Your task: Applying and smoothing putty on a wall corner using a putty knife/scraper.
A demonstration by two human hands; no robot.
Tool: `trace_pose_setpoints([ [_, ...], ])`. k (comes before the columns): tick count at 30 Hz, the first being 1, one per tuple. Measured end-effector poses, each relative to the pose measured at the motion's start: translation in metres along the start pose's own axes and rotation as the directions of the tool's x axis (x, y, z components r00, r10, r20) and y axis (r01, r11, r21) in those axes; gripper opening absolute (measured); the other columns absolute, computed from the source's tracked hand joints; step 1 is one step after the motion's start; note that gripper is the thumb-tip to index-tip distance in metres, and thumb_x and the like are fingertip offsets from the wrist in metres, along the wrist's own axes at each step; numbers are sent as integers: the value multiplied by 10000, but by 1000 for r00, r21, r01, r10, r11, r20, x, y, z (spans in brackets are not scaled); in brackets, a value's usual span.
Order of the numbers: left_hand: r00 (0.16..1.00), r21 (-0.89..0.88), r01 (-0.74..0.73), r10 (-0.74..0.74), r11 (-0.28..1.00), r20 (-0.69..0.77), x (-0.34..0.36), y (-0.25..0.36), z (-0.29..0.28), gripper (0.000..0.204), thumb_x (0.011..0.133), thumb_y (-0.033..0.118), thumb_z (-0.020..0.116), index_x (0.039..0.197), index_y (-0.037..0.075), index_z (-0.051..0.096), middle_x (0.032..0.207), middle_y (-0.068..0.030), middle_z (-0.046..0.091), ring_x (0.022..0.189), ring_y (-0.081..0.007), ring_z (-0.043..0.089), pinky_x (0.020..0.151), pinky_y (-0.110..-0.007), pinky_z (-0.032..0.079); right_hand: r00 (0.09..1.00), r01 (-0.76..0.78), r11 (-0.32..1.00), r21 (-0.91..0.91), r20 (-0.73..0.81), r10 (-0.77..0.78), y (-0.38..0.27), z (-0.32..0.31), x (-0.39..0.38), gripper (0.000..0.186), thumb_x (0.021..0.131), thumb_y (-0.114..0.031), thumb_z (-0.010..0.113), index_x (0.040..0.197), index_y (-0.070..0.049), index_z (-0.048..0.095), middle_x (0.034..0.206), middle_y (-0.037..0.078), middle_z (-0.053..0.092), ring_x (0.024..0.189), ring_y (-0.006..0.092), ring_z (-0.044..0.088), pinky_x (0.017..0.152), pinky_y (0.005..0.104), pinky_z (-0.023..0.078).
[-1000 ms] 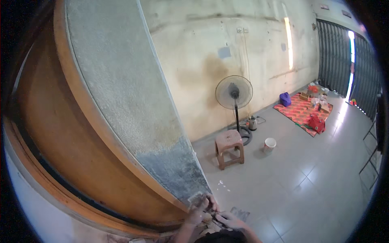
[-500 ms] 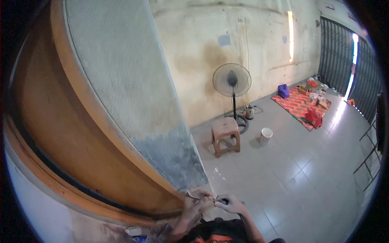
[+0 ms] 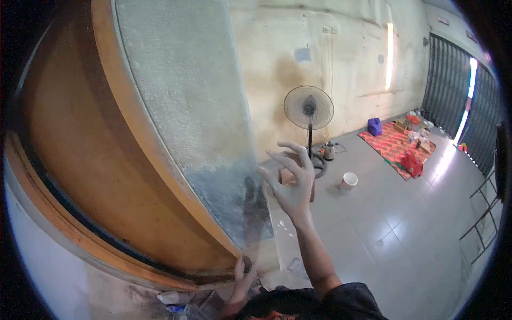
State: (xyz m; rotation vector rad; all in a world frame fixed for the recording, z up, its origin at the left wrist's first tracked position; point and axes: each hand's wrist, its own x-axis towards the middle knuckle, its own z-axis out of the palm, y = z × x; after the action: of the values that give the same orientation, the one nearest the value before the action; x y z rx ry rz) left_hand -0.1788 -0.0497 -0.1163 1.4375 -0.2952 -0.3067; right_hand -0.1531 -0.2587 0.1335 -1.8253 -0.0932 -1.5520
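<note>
My right hand [image 3: 294, 186] is raised in front of the wall's edge with its fingers spread and nothing in it. Down by the foot of the wall, my left hand [image 3: 242, 278] is closed around a small dark rounded object [image 3: 247, 262] whose kind I cannot make out. Both hands look coated in pale dust. Beside them rises a narrow grey plastered wall face [image 3: 186, 80], with a darker grey patch [image 3: 224, 202] low down. An orange-brown wooden frame [image 3: 152, 154] borders it on the left.
Beyond my right hand stand a pedestal fan [image 3: 309, 108], a partly hidden plastic stool [image 3: 288, 177], a kettle [image 3: 329, 151] and a white bucket [image 3: 350, 180]. A patterned red mat [image 3: 392, 156] carries bags and loose items. Bottles and plastic [image 3: 173, 298] lie low on the left.
My hands were together low by the wall's corner. The right one has moved up and opened, while the left has dropped slightly to the left. The view has shifted a little.
</note>
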Motion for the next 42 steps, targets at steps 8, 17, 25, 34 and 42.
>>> trace_pose_setpoints([
  [8,964,-122,60,-89,991,-249,-27,-9,-27,189,867,108,587,999,65,459,778,22,459,591,-42,430,493,-200,348,999,-23,999,42,-32,25,-4,14,-5,216,652,-62,761,862,-62,709,1037,92,565,796,187,600,728,302,481],
  [17,974,-66,81,-93,995,-206,-21,-14,-20,227,860,123,605,1020,79,450,794,28,459,555,-36,398,471,-189,321,995,-71,996,60,-70,75,-7,19,-7,139,705,-28,711,839,-58,691,1010,85,545,774,192,607,693,295,489],
  [25,992,-100,73,-83,992,-98,-13,-11,1,163,876,79,568,937,83,417,738,13,436,509,-61,426,468,-223,375,1000,-30,999,-28,0,30,-6,15,-13,118,767,-42,648,868,-39,588,1053,105,515,841,240,589,685,328,483],
  [34,992,-96,64,-74,993,-107,-18,-23,-6,192,865,104,582,1010,66,462,743,34,462,564,-42,413,494,-197,342,875,-464,792,396,345,340,71,-52,-96,86,750,-18,655,794,1,583,920,89,559,860,138,564,691,245,452],
  [42,979,-69,137,-146,988,-143,-21,-12,-7,232,864,137,595,1036,56,462,854,9,480,648,-64,447,524,-200,382,178,-649,715,-259,863,473,122,-92,-225,334,871,-251,574,1122,-31,591,1093,175,613,992,251,600,876,328,432],
])
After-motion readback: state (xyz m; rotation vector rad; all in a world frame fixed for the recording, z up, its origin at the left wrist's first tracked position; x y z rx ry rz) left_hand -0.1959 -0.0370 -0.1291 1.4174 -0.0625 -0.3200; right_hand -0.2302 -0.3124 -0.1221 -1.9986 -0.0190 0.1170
